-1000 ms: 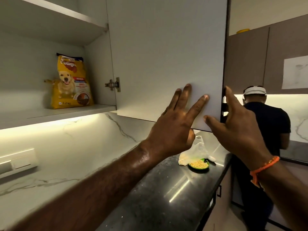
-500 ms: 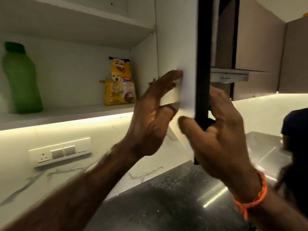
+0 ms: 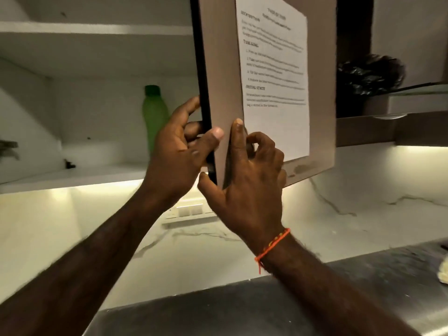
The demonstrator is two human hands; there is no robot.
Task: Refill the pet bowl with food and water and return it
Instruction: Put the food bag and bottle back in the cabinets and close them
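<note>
Both of my hands are on the free edge of a brown upper-cabinet door (image 3: 223,69). My left hand (image 3: 177,161) grips that dark edge, fingers behind it and thumb on the front. My right hand (image 3: 252,185) pinches the door's lower corner, with the index finger upright on the front face and the thumb under the bottom edge. A green bottle (image 3: 155,115) stands on the white shelf (image 3: 72,175) inside. The pet food bag and the pet bowl are out of sight.
A printed sheet (image 3: 274,69) is taped to the door's front. Something black and crinkled (image 3: 368,73) sits in the opening to the right. Below are a wall switch plate (image 3: 189,212), the lit marble backsplash and a dark glossy counter (image 3: 218,309).
The door has swung towards the cabinet and now shows its brown front. It hides the yellow pet food bag. The view has turned left, losing the bowl and the other person.
</note>
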